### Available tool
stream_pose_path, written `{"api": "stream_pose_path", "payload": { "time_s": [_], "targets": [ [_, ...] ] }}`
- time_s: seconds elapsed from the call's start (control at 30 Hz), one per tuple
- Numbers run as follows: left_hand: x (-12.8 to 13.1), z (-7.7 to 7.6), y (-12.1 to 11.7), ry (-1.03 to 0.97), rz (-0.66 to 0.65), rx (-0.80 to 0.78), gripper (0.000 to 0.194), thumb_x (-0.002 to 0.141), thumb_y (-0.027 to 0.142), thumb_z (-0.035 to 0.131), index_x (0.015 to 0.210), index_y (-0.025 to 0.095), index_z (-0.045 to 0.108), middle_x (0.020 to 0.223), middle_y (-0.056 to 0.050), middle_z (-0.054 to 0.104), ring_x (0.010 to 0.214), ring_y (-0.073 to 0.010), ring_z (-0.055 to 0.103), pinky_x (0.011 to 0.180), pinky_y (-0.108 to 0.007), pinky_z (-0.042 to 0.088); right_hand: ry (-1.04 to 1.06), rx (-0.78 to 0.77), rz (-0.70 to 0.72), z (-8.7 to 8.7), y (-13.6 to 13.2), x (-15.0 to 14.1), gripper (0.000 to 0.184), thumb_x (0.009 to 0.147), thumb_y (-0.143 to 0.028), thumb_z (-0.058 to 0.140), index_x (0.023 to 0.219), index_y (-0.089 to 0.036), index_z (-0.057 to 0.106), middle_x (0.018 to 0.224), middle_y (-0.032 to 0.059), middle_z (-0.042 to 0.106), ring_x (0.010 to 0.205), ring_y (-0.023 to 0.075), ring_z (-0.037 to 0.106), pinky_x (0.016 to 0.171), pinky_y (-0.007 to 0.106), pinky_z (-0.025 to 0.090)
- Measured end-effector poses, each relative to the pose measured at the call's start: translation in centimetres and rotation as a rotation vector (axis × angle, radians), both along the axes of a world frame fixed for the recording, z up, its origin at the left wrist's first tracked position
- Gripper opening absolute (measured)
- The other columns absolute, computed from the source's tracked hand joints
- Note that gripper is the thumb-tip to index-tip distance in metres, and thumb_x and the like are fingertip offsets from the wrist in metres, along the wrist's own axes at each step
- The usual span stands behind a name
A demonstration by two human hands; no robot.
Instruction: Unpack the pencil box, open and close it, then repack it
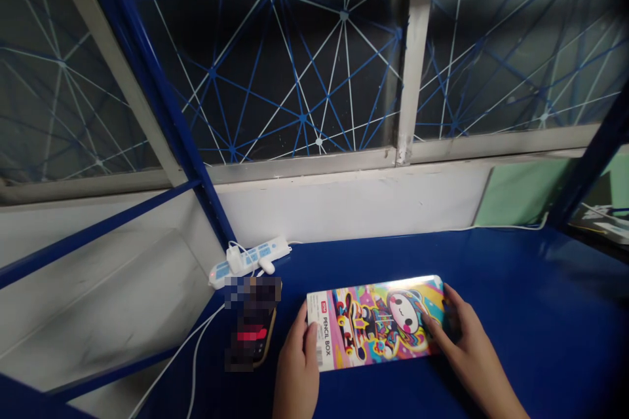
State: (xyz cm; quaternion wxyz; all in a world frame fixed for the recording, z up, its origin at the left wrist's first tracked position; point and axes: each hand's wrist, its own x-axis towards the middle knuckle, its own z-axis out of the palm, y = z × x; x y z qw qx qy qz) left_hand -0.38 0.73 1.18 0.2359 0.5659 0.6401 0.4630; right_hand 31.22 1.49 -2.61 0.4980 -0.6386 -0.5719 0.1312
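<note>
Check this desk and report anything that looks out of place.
The white cables stand out: they trail loosely from beside a pixelated phone-like object along the blue desk's left edge. The pencil box between the left hand and right hand sits slightly skewed but looks undamaged.

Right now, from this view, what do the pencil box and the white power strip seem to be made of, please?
The pencil box looks like printed tin or glossy plastic; its far edge shines, but the look cannot settle which. The power strip seems to be white moulded plastic, with a smooth, low-sheen casing.
</note>
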Motion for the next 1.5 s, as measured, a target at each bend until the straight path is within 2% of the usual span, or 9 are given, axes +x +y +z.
{"api": "stream_pose_path", "payload": {
  "time_s": [0.17, 0.43, 0.63, 0.77, 0.9, 1.17, 1.3, 1.4, 1.5],
  "targets": [
    [0.2, 0.5, -0.2, 0.047, 0.01, 0.007, 0.058, 0.097, 0.043, 0.038, 0.148, 0.016, 0.043, 0.09, -0.005, 0.072, 0.081, -0.0211, 0.071, 0.077, -0.033, 0.056, -0.155, -0.017, 0.045, 0.4, -0.2, -0.2, 0.053, 0.095, -0.05, 0.053, 0.141, -0.023, 0.049, 0.134, 0.0125, 0.057, 0.123, 0.0297, 0.059, 0.101, 0.045, 0.049],
    [0.0, 0.5, 0.0, -0.042, 0.007, -0.058, 0.056, 0.095, 0.042, 0.037, 0.144, 0.015, 0.046, 0.081, -0.001, 0.065, 0.074, -0.0203, 0.066, 0.074, -0.033, 0.053, -0.59, 0.11, -0.07, 0.9, -0.5, -1.6, 0.039, 0.097, -0.043, 0.049, 0.127, -0.023, 0.064, 0.152, 0.016, 0.046, 0.133, 0.0375, 0.05, 0.101, 0.06, 0.044],
    [-0.4, -0.2, 0.6, -0.182, -0.044, -0.067, 0.05, 0.092, 0.044, 0.043, 0.135, 0.018, 0.049, 0.078, 0.002, 0.062, 0.074, -0.0202, 0.065, 0.075, -0.032, 0.053, -0.857, 0.209, 0.442, 3.6, -1.7, -7.7, 0.058, 0.093, -0.042, 0.058, 0.149, -0.032, 0.044, 0.15, 0.0028, 0.051, 0.133, 0.0298, 0.054, 0.106, 0.05, 0.042],
    [-0.3, -0.5, 0.7, -0.223, -0.057, -0.052, 0.05, 0.092, 0.045, 0.044, 0.134, 0.018, 0.044, 0.078, 0.002, 0.062, 0.074, -0.0198, 0.064, 0.075, -0.032, 0.052, -0.873, 0.272, 0.468, 3.6, -1.8, -10.1, 0.065, 0.089, -0.03, 0.059, 0.151, -0.024, 0.042, 0.15, 0.0045, 0.05, 0.132, 0.0271, 0.055, 0.11, 0.043, 0.04],
    [-0.4, -0.4, 0.6, -0.214, -0.046, -0.043, 0.043, 0.091, 0.044, 0.046, 0.126, 0.019, 0.048, 0.073, 0.003, 0.059, 0.07, -0.0191, 0.062, 0.071, -0.031, 0.05, -0.862, 0.247, 0.416, 2.7, -1.6, -8.2, 0.061, 0.092, -0.026, 0.057, 0.151, -0.029, 0.042, 0.15, 0.0003, 0.051, 0.133, 0.0239, 0.054, 0.112, 0.042, 0.039],
    [-0.4, -0.4, 0.8, -0.2, -0.024, -0.026, 0.047, 0.087, 0.055, 0.05, 0.119, 0.02, 0.054, 0.071, 0.003, 0.061, 0.068, -0.0195, 0.064, 0.065, -0.029, 0.05, -0.97, 0.184, 0.296, 0.7, -1.1, 1.0, 0.06, 0.095, -0.025, 0.052, 0.153, -0.036, 0.038, 0.151, -0.0025, 0.049, 0.135, 0.0269, 0.052, 0.107, 0.048, 0.046],
    [-0.7, -0.3, 1.2, -0.124, -0.021, -0.03, 0.046, 0.089, 0.051, 0.046, 0.122, 0.02, 0.055, 0.076, 0.0, 0.064, 0.07, -0.0203, 0.066, 0.069, -0.033, 0.055, -1.022, 0.217, 0.321, -0.3, -0.5, 2.4, 0.067, 0.094, -0.017, 0.049, 0.156, -0.035, 0.03, 0.152, -0.0028, 0.047, 0.135, 0.026, 0.051, 0.106, 0.046, 0.047],
    [-0.8, 0.2, 1.3, -0.042, -0.015, -0.026, 0.047, 0.089, 0.043, 0.048, 0.128, 0.018, 0.056, 0.101, -0.008, 0.069, 0.095, -0.0252, 0.068, 0.091, -0.043, 0.054, -1.023, 0.234, 0.334, -0.7, 0.0, 1.7, 0.071, 0.091, -0.011, 0.047, 0.157, -0.032, 0.029, 0.154, -0.0007, 0.046, 0.137, 0.0262, 0.05, 0.106, 0.045, 0.048],
    [0.2, 1.4, 1.2, 0.219, -0.016, 0.03, 0.049, 0.093, 0.035, 0.044, 0.136, 0.015, 0.055, 0.142, -0.017, 0.053, 0.135, -0.0322, 0.048, 0.114, -0.052, 0.036, -1.032, 0.247, 0.345, -0.6, 0.8, 0.6, 0.07, 0.09, -0.009, 0.046, 0.155, -0.028, 0.034, 0.154, 0.0016, 0.046, 0.137, 0.0272, 0.049, 0.106, 0.046, 0.049]
  ]
}}
